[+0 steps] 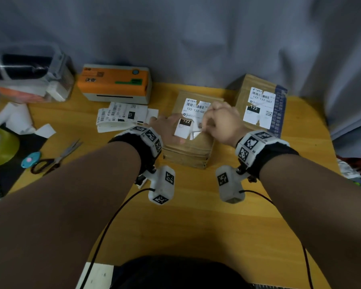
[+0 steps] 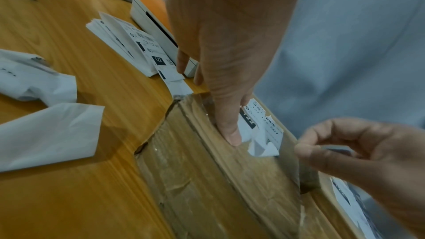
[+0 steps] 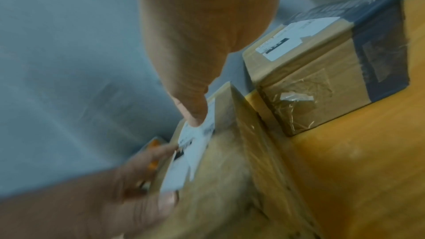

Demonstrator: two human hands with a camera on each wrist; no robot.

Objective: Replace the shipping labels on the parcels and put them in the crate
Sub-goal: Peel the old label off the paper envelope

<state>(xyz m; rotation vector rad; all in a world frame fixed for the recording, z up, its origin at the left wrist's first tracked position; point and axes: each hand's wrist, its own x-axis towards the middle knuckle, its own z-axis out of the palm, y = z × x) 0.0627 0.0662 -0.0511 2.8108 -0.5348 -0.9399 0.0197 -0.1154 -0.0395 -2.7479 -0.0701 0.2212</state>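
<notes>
Grey cloth hangs behind a yellow wooden counter (image 1: 196, 215) that carries everything here. Near the centre lies a flat brown parcel (image 1: 191, 147), wrapped in clear tape, with a torn shipping label (image 1: 193, 113) on its top face. The left hand (image 1: 165, 128) lies flat on the parcel's 9 o'clock edge, fingers straight, its grip wide open and its thumb pressing down beside the label's lower corner. The right hand (image 1: 221, 122) sits over the parcel's 3 o'clock side, fingers curled, thumb and forefinger pinched at the label's ragged torn edge; in the left wrist view the pinch closes on a thin strip there.

At 2 o'clock from this parcel, just beside it, stands a taller second parcel (image 1: 261, 105) with dark blue tape along one side and its own torn label (image 1: 258, 109). At 10 o'clock sits an orange label printer (image 1: 115, 82), with a stack of fresh labels (image 1: 121, 115) in front of it. Further toward 9 o'clock lie crumpled backing paper (image 1: 19, 119), scissors (image 1: 56, 157), and a roll of green tape (image 1: 0, 147).
</notes>
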